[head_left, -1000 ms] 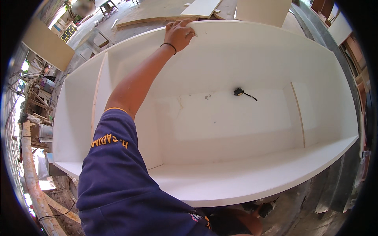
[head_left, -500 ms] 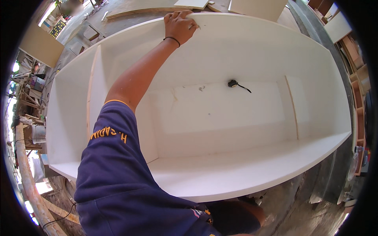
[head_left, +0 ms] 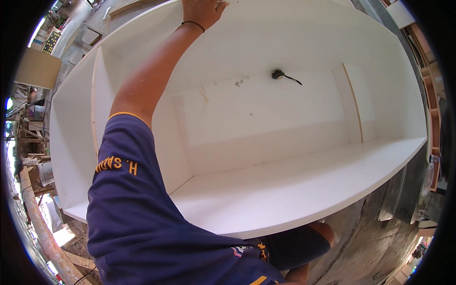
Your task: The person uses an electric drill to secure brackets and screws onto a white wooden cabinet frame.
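A large white open cabinet (head_left: 266, 133) lies on its back, its hollow facing up. My left arm, in a dark blue sleeve, reaches across it to the far rim. There my left hand (head_left: 202, 12) is closed over the edge, its thumb on the inner side. Its other fingers are partly cut off by the top of the picture. Inside, a small black tape measure (head_left: 277, 74) with a dark strap rests where the far wall meets the back panel. My right hand is out of view.
Two upright dividers, the left divider (head_left: 94, 99) and the right divider (head_left: 352, 102), show raw wooden edges. Wooden drawer-like frames (head_left: 433, 128) line the right side. At the left stand a tan board (head_left: 38, 69) and a long rusty pole (head_left: 40, 223). My bent knee (head_left: 325, 232) is beside the near rim.
The view has shifted, so the cabinet's far rim sits higher and is partly out of the picture. My left hand stays at about the same spot on it. My knee shows more.
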Available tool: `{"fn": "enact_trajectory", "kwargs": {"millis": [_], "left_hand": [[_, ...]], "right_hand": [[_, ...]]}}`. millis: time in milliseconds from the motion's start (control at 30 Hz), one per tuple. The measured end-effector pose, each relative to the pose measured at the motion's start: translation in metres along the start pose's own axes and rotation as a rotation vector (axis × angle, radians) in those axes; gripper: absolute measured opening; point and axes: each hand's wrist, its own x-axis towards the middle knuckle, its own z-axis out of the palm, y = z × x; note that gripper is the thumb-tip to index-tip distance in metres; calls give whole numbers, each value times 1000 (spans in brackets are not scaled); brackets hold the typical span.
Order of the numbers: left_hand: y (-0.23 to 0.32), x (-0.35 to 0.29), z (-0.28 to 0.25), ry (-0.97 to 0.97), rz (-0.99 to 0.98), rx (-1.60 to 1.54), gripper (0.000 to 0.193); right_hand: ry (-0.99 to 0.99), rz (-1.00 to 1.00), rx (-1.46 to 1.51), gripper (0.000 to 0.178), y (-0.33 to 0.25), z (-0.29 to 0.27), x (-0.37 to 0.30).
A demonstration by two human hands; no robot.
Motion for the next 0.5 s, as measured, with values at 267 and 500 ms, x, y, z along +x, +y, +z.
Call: {"fn": "enact_trajectory", "kwargs": {"millis": [267, 500], "left_hand": [[-6, 15, -7, -238, -172, -71, 53], [-27, 15, -1, -326, -84, -190, 50]], "right_hand": [[16, 11, 33, 43, 0, -12, 2], [15, 21, 51, 44, 1, -10, 0]]}}
